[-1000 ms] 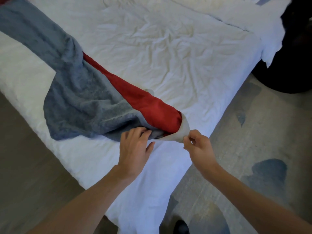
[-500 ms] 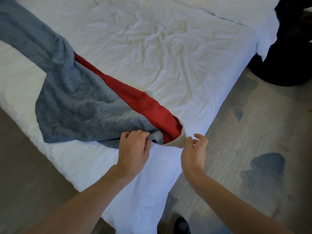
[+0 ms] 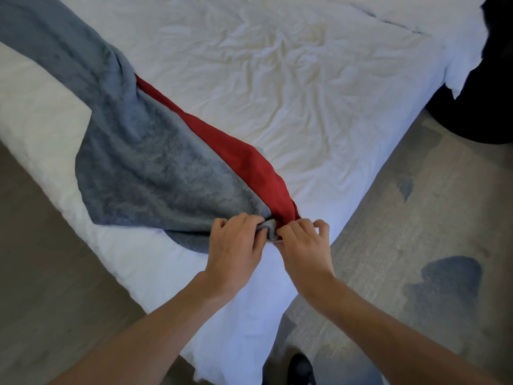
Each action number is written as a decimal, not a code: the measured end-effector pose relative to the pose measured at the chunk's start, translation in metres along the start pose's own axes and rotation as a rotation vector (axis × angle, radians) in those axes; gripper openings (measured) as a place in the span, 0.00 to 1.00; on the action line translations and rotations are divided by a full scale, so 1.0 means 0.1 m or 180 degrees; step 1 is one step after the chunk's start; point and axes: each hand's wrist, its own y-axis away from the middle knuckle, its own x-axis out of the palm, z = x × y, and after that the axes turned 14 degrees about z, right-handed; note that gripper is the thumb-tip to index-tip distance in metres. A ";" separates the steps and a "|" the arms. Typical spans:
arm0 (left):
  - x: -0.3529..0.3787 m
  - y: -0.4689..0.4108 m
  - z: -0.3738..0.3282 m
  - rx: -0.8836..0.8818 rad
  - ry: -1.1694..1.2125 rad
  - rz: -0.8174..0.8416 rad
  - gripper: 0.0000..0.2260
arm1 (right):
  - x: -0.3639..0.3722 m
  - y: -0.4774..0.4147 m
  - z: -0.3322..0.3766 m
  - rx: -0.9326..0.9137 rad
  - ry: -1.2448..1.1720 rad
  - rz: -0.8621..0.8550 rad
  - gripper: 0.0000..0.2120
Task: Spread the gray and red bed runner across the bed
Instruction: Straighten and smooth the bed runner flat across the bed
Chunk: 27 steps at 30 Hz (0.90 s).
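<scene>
A: Location of the bed runner [image 3: 155, 173]?
B: On the bed [image 3: 291, 87], laid diagonally from the upper left down to the near corner. Bunched and twisted partway, not flat. Gray pile on the left, red band along the right edge.
A: State of the left hand [image 3: 236, 245]?
B: Clamped on the gray end of the runner at the corner. Fingers curled into the fabric, knuckles up.
A: State of the right hand [image 3: 304, 243]?
B: Just beside the left, on the same end. Fingers curled over the fabric at the red-gray seam, pinching it. Thumb hidden; position not determinable.
A: Spacing of the two hands?
B: Close together, nearly touching. Small fold of gray fabric visible between. Both forearms [image 3: 155, 329] bare, entering from the bottom.
A: Bed covering?
B: White sheet [image 3: 236, 315], heavily wrinkled, hanging over the corner below both hands.
A: Surroundings?
B: At right, gray floor [image 3: 416, 218] with darker patches. At upper right, a dark rounded object [image 3: 485, 107] beside the bed edge. At the bottom edge, the tip of a dark shoe [image 3: 301, 368].
</scene>
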 end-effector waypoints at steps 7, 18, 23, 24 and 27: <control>0.07 0.02 -0.01 -0.0021 0.0039 0.0056 0.03 | -0.09 0.13 -0.42 -0.0766 0.0096 -0.0157 0.07; 0.27 0.06 0.07 0.0055 -0.0877 0.0244 0.13 | -0.11 0.25 -0.97 -0.0322 0.0405 0.0634 0.17; 0.35 0.11 0.17 -0.0084 -0.0932 0.0134 0.13 | -0.03 0.19 -0.71 -0.0339 0.0342 0.0729 0.13; 0.36 0.14 0.18 -0.0124 -0.1023 0.0157 0.15 | -0.02 0.19 -0.64 -0.0417 0.0380 0.0742 0.12; 0.39 0.24 0.23 -0.0164 -0.1306 0.0223 0.18 | 0.07 0.19 -0.45 -0.0687 0.0448 0.0828 0.12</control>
